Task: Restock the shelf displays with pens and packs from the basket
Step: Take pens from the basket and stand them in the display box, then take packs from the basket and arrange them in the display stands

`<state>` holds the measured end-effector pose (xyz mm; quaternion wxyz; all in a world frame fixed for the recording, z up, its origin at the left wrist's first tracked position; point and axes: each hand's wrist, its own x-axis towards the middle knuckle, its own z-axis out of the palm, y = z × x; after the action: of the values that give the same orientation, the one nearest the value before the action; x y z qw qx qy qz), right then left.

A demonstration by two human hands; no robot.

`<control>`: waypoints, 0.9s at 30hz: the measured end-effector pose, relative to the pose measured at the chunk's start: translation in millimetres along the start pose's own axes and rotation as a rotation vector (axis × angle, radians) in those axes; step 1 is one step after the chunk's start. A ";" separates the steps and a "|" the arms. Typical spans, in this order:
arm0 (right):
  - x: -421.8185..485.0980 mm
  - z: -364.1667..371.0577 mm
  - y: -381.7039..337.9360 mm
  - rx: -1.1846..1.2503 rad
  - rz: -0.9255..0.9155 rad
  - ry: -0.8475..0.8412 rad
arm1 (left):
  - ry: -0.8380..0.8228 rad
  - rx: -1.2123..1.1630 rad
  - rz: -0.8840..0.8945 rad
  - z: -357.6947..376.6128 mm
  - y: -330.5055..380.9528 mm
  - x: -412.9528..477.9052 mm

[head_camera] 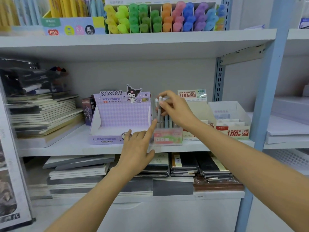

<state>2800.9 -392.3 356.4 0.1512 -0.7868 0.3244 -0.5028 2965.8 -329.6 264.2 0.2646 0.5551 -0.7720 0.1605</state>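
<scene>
— While the right hand (177,108) pinches it near the top, thumb and fingertips clamped on the barrel, 1 grey pen (159,111) stands almost upright. Its long axis is vertical, with the white cap end up and the lower end down inside the clear pen holder (168,136).

— And the left hand (137,148)?

— It grips nothing. The index finger is out straight, its tip at the holder's left edge beside the pen's lower barrel, and the other fingers are loose. Whether it touches pen or plastic, I cannot tell.

— What's around the holder?

— More pens stand upright in it, too crowded to count. It sits at the front of a white shelf (66,148), between 1 purple Kuromi box (123,114) and 2 lead-refill boxes (234,131).

— And wider?

— A stack of notebooks (45,114) lies to the left. Coloured highlighters (158,19) fill a rack on the shelf above, and wrapped dark notebooks (184,166) lie on the shelf below. The uprights are pale blue metal.
</scene>
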 end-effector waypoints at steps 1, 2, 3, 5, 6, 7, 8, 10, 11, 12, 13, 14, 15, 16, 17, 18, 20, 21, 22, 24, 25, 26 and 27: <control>0.5 3.2 0.5 -0.007 -0.015 0.017 | -0.001 0.001 0.000 0.2 -0.1 -0.2; 0.5 5.9 1.7 -0.023 -0.033 0.032 | -0.003 0.004 0.001 0.5 -0.4 -0.7; 0.2 8.2 3.3 -0.053 -0.046 0.039 | -0.002 0.009 0.003 0.7 -0.7 -1.0; -2.3 12.7 6.6 -0.123 -0.044 0.029 | -0.001 0.012 0.010 1.1 -1.3 -0.8; -3.8 13.9 7.7 -0.144 -0.040 0.031 | -0.008 0.007 0.013 0.7 -1.4 -0.8; -5.6 13.9 7.6 -0.153 -0.045 0.049 | -0.015 -0.005 0.014 -0.4 -1.1 -1.3; -7.9 13.1 5.9 -0.151 -0.062 0.081 | -0.013 -0.025 0.017 -2.0 -0.8 -2.4; -15.9 9.2 -0.3 -0.127 -0.131 0.162 | 0.046 -0.063 0.048 -4.7 0.3 -7.3; -22.4 7.1 -3.2 -0.114 -0.173 0.200 | 0.106 -0.070 0.074 -5.4 1.5 -11.7; -31.0 6.1 -5.6 -0.105 -0.210 0.223 | 0.173 -0.075 0.098 -4.9 2.8 -17.6; -42.1 7.2 -6.1 -0.099 -0.236 0.226 | 0.240 -0.086 0.115 -2.3 4.1 -25.4; -55.6 10.7 -5.1 -0.089 -0.249 0.210 | 0.298 -0.101 0.120 2.2 5.6 -34.4; -70.6 16.8 -2.2 -0.069 -0.247 0.179 | 0.337 -0.116 0.114 8.6 6.9 -44.8; -87.1 25.0 2.5 -0.040 -0.230 0.136 | 0.349 -0.130 0.103 17.1 7.8 -56.3; -104.2 35.0 9.2 -0.010 -0.196 0.080 | 0.332 -0.146 0.089 28.1 7.8 -68.4; -122.6 47.0 18.0 0.010 -0.146 0.013 | 0.291 -0.167 0.071 41.9 6.8 -82.1; -162.1 75.1 42.2 0.015 -0.017 -0.134 | 0.177 -0.221 0.017 75.4 2.8 -114.0; -183.1 90.3 57.0 0.017 0.067 -0.208 | 0.112 -0.249 -0.023 94.1 0.0 -132.5; -204.7 105.4 72.9 0.023 0.153 -0.282 | 0.045 -0.270 -0.069 114.1 -3.2 -152.7; -248.8 134.6 106.3 0.021 0.306 -0.421 | -0.109 -0.281 -0.161 156.4 -9.6 -198.0; -271.9 147.5 123.1 0.003 0.373 -0.487 | -0.192 -0.280 -0.204 177.0 -11.8 -222.7; -295.2 158.5 139.1 -0.015 0.437 -0.547 | -0.273 -0.273 -0.246 195.9 -13.8 -247.2; -318.4 167.5 153.8 -0.028 0.502 -0.595 | -0.360 -0.259 -0.292 212.9 -15.7 -270.5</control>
<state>2804.4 -310.5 -26.2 0.3462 -0.7963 0.4559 -0.1954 2997.5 -241.3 -67.3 0.2120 0.6419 -0.7324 -0.0809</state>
